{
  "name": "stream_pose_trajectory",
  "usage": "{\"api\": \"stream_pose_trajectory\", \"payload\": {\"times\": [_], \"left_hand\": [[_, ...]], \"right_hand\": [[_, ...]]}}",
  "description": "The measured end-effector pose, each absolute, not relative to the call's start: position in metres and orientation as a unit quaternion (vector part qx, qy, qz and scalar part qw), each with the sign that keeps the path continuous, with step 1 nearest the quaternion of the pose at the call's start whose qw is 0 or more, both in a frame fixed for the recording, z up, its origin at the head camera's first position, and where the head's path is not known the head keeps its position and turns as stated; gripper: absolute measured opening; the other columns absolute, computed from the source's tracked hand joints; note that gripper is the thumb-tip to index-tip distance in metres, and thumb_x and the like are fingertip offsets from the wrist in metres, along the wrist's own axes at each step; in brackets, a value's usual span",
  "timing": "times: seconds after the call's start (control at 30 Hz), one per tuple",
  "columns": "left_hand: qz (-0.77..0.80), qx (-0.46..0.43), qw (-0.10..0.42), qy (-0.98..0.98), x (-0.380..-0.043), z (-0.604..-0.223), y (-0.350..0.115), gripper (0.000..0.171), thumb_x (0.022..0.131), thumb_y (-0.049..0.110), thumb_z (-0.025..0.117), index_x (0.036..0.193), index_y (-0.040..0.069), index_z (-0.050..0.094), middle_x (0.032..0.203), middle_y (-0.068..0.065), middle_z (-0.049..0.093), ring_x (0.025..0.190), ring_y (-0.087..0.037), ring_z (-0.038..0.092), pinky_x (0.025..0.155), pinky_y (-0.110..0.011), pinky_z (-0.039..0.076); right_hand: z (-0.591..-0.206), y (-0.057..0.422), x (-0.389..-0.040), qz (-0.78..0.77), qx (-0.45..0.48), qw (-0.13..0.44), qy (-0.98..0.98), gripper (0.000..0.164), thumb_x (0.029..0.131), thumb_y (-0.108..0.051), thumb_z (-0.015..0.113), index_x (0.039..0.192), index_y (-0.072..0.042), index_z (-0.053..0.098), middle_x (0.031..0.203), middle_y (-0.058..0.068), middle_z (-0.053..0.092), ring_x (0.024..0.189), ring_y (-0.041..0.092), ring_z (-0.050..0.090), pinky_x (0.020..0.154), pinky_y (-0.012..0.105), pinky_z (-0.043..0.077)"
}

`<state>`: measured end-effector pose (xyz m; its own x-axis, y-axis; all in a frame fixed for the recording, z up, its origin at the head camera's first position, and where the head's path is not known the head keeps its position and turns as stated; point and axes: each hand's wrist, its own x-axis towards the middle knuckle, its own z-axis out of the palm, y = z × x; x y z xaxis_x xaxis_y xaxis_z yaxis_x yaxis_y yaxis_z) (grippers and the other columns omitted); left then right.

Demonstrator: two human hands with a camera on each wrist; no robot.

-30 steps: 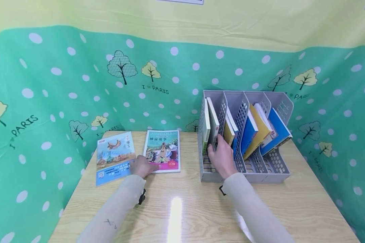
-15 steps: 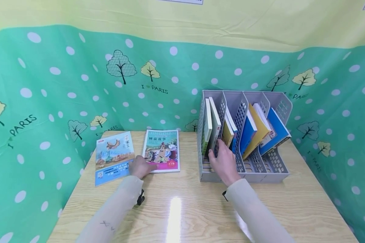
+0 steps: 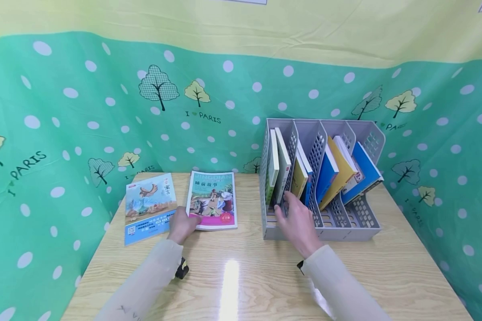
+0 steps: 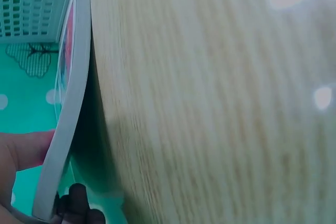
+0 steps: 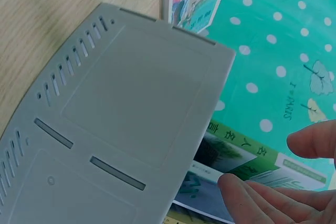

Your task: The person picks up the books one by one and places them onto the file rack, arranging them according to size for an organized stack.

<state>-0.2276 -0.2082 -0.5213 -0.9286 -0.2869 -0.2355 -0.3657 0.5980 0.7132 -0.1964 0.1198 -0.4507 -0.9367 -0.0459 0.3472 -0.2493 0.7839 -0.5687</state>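
My left hand (image 3: 182, 225) pinches the left edge of a storybook (image 3: 213, 191) with a teal and pink cover. In the left wrist view the thumb (image 4: 34, 148) lies on its cover, fingers underneath, and that edge is raised off the table. A light-blue picture book (image 3: 150, 209) lies flat just left of this hand. My right hand (image 3: 299, 223) is at the front of the grey file rack (image 3: 321, 234), thumb and fingers apart. Its fingertips are close to the spine of a grey book (image 3: 282, 178) in the leftmost compartment, beside a green-and-white book (image 3: 272, 169).
Further compartments hold a thin yellow book (image 3: 299, 176), a blue book (image 3: 327, 176), a wide yellow book (image 3: 339, 171) and another blue book (image 3: 361, 174). The wooden table (image 3: 209, 276) backs onto a green dotted curtain (image 3: 225, 120).
My left hand has shifted slightly left and nearer, and the storybook's left edge has risen. My right hand has drawn back down from the grey book towards the rack's front.
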Motion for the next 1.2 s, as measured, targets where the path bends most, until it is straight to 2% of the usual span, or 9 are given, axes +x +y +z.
{"api": "stream_pose_trajectory", "payload": {"times": [0.17,0.33,0.5,0.67,0.97,1.07,1.2], "left_hand": [[0.445,-0.172,0.036,0.878,-0.222,-0.520,-0.205,0.056,0.080,0.015,0.073,0.123,-0.007,0.044,0.113,-0.024,0.055,0.103,-0.039,0.055,0.090,-0.050,0.048],[0.467,-0.169,0.026,0.868,-0.214,-0.516,-0.200,0.058,0.083,0.015,0.071,0.126,-0.008,0.039,0.115,-0.025,0.051,0.108,-0.040,0.053,0.094,-0.051,0.046],[0.488,-0.168,0.019,0.856,-0.207,-0.515,-0.196,0.054,0.086,0.014,0.067,0.126,-0.007,0.037,0.116,-0.024,0.050,0.106,-0.038,0.053,0.089,-0.048,0.049],[0.523,-0.173,0.006,0.835,-0.201,-0.512,-0.192,0.052,0.090,0.012,0.063,0.131,-0.004,0.035,0.121,-0.023,0.049,0.111,-0.037,0.053,0.093,-0.048,0.048],[0.555,-0.188,0.005,0.810,-0.183,-0.506,-0.191,0.049,0.093,0.012,0.058,0.134,0.002,0.033,0.127,-0.018,0.046,0.115,-0.036,0.050,0.095,-0.049,0.046],[0.556,-0.187,0.004,0.810,-0.175,-0.502,-0.190,0.048,0.093,0.013,0.059,0.134,0.005,0.034,0.126,-0.017,0.047,0.108,-0.032,0.053,0.086,-0.044,0.051],[0.571,-0.185,0.000,0.800,-0.167,-0.495,-0.186,0.047,0.093,0.010,0.059,0.134,0.008,0.037,0.121,-0.014,0.051,0.086,-0.027,0.058,0.066,-0.037,0.054]], "right_hand": [[-0.448,0.119,-0.190,0.312,0.099,0.172,-0.929,0.049,0.092,-0.026,0.063,0.130,0.001,0.051,0.119,0.017,0.062,0.099,0.030,0.065,0.078,0.044,0.056],[-0.447,0.120,-0.181,0.304,0.114,0.178,-0.929,0.047,0.091,-0.027,0.063,0.129,-0.001,0.053,0.116,0.017,0.064,0.096,0.029,0.066,0.077,0.044,0.057],[-0.448,0.119,-0.174,0.293,0.131,0.187,-0.928,0.041,0.092,-0.027,0.061,0.125,-0.003,0.056,0.111,0.015,0.066,0.093,0.027,0.067,0.074,0.043,0.057],[-0.449,0.119,-0.170,0.294,0.155,0.213,-0.919,0.036,0.091,-0.023,0.063,0.120,-0.002,0.060,0.105,0.013,0.068,0.088,0.024,0.067,0.070,0.041,0.057],[-0.446,0.118,-0.162,0.349,0.179,0.176,-0.903,0.036,0.092,-0.023,0.064,0.122,-0.004,0.059,0.116,0.012,0.066,0.096,0.024,0.066,0.081,0.038,0.055],[-0.445,0.118,-0.161,0.363,0.187,0.176,-0.896,0.035,0.093,-0.023,0.063,0.122,-0.004,0.060,0.115,0.012,0.066,0.096,0.023,0.067,0.081,0.037,0.056],[-0.444,0.116,-0.161,0.385,0.194,0.181,-0.884,0.034,0.092,-0.020,0.064,0.121,-0.004,0.060,0.113,0.011,0.067,0.093,0.022,0.067,0.079,0.037,0.056]]}}
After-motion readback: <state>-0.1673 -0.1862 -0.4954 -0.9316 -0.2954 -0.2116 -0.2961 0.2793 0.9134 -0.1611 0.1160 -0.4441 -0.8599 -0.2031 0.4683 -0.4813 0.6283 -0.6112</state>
